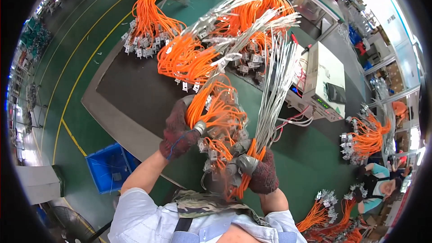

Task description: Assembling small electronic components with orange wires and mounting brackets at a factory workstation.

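Both my hands wear dark red knitted gloves with grey fingertips. My left hand (180, 130) is closed around a bundle of orange cables (207, 105); a thin blue thread hangs at its wrist. My right hand (263, 173) grips a second cable bundle (256, 150), orange low down, with long whitish ends (276, 85) fanning up and away. Between the hands hang several grey-white connectors (213, 153), some of them blurred. Beyond my left hand, more orange cable bundles (184, 60) lie heaped on the dark worktable (135, 81).
A cream instrument box (324, 74) with green digits and red and white leads stands right of the cables. On the green floor at left sits a blue bin (108, 168). More cable bundles (369, 135) lie at right, near a person in a teal shirt (382, 189).
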{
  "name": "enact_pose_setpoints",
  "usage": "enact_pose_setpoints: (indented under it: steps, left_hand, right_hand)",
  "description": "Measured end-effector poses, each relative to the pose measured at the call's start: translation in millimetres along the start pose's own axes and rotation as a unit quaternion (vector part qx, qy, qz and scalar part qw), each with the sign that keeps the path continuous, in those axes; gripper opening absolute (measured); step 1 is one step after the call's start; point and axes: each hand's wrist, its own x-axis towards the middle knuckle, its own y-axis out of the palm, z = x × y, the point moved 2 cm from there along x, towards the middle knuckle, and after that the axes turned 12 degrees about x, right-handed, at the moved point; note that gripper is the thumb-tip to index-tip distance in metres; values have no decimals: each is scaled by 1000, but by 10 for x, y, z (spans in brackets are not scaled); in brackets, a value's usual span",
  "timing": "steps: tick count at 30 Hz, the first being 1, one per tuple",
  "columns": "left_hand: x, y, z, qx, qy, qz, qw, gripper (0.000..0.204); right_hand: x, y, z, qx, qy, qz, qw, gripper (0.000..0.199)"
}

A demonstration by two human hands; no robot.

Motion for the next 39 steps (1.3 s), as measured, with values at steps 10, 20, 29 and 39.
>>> enact_pose_setpoints:
  steps: [10,20,29,39]
  left_hand:
    - [-104,346,-653,-100,-27,204,973,73]
    - [-934,244,-581,-50,-73,-9,996,59]
    - [-991,367,-878,383,98,46,917,22]
    - [-1495,340,-1247,436,75,124,888,43]
  right_hand:
    - [-276,-183,-1,46,-82,-19,995,39]
    - [-819,-560,282,28,-9,42,999,39]
    - [-1498,-1257,631,28,-135,38,990,39]
    - [-2001,-1737,771,53,-247,-94,963,38]
